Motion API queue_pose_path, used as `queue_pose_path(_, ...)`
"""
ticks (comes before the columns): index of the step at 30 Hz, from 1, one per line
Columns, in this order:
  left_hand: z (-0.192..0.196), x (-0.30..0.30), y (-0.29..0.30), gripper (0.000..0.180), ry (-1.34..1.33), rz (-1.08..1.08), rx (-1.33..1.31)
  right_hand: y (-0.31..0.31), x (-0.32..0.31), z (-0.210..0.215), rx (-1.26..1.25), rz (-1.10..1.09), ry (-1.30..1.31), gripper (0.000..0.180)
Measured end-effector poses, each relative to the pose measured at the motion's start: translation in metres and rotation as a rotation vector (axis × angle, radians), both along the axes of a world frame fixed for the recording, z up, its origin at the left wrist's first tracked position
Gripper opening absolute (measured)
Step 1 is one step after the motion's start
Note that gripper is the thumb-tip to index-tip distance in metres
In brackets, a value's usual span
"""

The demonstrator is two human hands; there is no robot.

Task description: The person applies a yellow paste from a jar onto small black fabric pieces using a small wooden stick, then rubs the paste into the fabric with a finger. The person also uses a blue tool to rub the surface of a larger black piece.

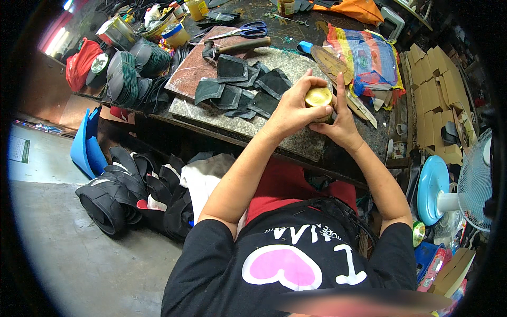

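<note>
A small round jar with a yellow-gold lid (319, 96) is held above the edge of the stone slab (296, 138) on the workbench. My left hand (293, 105) curls its thumb and fingers around the lid's side. From the right, my right hand (344, 126) grips the jar lower down with the thumb, its index finger pointing up; its other fingers are partly hidden. Just left of my hands, several black cut pieces (274, 83) overlap on the slab. Behind them lie a hammer (237, 47) and blue-handled scissors (252, 30).
Wooden shoe-shaped forms (330, 62) and a colourful mesh bag (367, 58) lie right of my hands. Bundled dark soles (122, 71) and glue tubs (176, 36) crowd the bench's left. A fan (475, 179) stands at right, near cardboard boxes (435, 90). Black rolls (105, 203) sit on the floor.
</note>
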State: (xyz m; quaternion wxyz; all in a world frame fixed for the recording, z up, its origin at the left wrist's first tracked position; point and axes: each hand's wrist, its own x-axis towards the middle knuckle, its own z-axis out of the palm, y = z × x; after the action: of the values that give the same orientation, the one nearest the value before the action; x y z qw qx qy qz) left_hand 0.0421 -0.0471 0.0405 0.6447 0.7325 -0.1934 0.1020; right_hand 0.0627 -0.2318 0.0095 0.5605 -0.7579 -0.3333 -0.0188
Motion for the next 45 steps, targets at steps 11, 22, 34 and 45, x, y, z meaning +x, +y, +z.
queue_pose_path(11,-0.023,-0.004,-0.006,0.100,-0.059,0.190,0.157,-0.014,0.031,0.032,0.132,0.230,0.436,0.119)
queue_pose_path(22,-0.024,-0.011,-0.010,0.102,-0.045,0.365,0.288,0.003,0.016,0.057,-0.219,-0.092,-0.586,0.045)
queue_pose_path(34,-0.032,-0.013,-0.013,0.106,-0.037,0.363,0.213,0.004,0.027,0.061,-0.410,-0.106,-0.694,0.041)
queue_pose_path(45,-0.033,-0.041,-0.017,0.104,-0.350,0.486,0.396,0.007,0.031,0.042,-0.179,-0.024,-0.080,0.096)
